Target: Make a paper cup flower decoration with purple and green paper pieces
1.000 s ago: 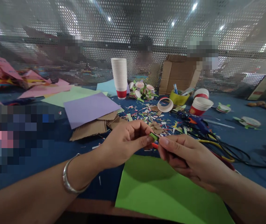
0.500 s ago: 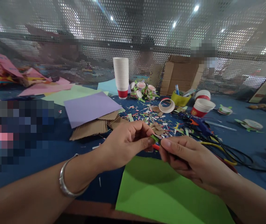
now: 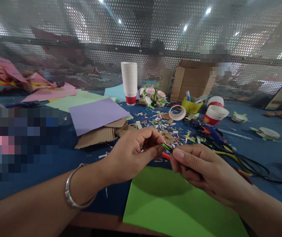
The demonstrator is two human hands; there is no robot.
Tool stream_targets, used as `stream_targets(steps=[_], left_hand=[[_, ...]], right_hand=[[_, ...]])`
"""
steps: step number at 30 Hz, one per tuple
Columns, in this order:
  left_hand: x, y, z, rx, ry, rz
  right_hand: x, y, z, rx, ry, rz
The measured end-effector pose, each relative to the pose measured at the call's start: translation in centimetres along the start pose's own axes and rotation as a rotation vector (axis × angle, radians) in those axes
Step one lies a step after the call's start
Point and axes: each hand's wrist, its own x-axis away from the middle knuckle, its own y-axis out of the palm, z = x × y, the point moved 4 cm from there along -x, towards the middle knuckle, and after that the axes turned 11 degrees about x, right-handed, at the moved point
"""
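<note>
My left hand is closed in a pinch, thumb against forefinger, on a small green paper piece. My right hand is closed around a slim black tool; its tip meets the green paper between the two hands. The fingers cover most of the tool, so its exact kind is hidden. Below both hands lies a bright green paper sheet at the table's front edge. Something red-orange shows just behind the fingertips.
Paper scraps litter the blue table. Behind stand stacked paper cups, small paper-cup turtles and a yellow pen holder. A blue glue gun with cables lies right. A purple sheet tops cardboard pieces left.
The fingertips have drawn slightly apart, and more of the black tool's tip shows. The green paper piece looks narrower. Both hands keep their grips.
</note>
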Motion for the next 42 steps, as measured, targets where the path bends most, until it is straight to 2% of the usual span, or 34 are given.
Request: stream_targets(steps=[15, 18, 21, 23, 25, 26, 28, 30, 32, 37, 42], left_hand=[[0.1, -0.1, 0.0, -0.024, -0.021, 0.02], [0.0, 0.0, -0.1, -0.01, -0.037, 0.029], [-0.3, 0.0, -0.4, 0.099, -0.08, 0.044], [-0.5, 0.0, -0.7, 0.174, -0.117, 0.062], [-0.6, -0.1, -0.9, 0.229, -0.151, 0.097], [-0.6, 0.0, -0.9, 0.255, -0.164, 0.115], [-0.5, 0.0, -0.9, 0.302, -0.182, 0.143], [-0.5, 0.1, -1.0, 0.34, -0.188, 0.158], [-0.4, 0.2, -1.1, 0.383, -0.203, 0.173], [0.0, 0.4, -1.8, 0.513, -0.298, 0.225], [0.2, 0.7, -2.0, 0.548, -0.38, 0.242]], right_hand=[[0.3, -0.3, -0.1, 0.044, -0.011, 0.008], [0.3, -0.6, -0.3, 0.037, -0.032, 0.065], [0.1, -1.7, -0.7, 0.09, -0.091, 0.192], [-0.1, -3.1, -1.1, 0.205, -0.152, 0.317], [-0.1, -4.8, -1.7, 0.415, -0.238, 0.472], [-0.1, -5.8, -2.0, 0.568, -0.27, 0.581], [-0.5, -7.3, -2.2, 0.907, -0.269, 0.662], [-1.3, -8.5, -1.8, 1.169, -0.19, 0.661], [-2.1, -9.3, -1.0, 1.335, -0.084, 0.625], [-3.4, -9.6, 0.4, 1.444, -0.006, 0.601], [-2.5, -8.7, 0.3, 1.535, 0.046, 0.647]])
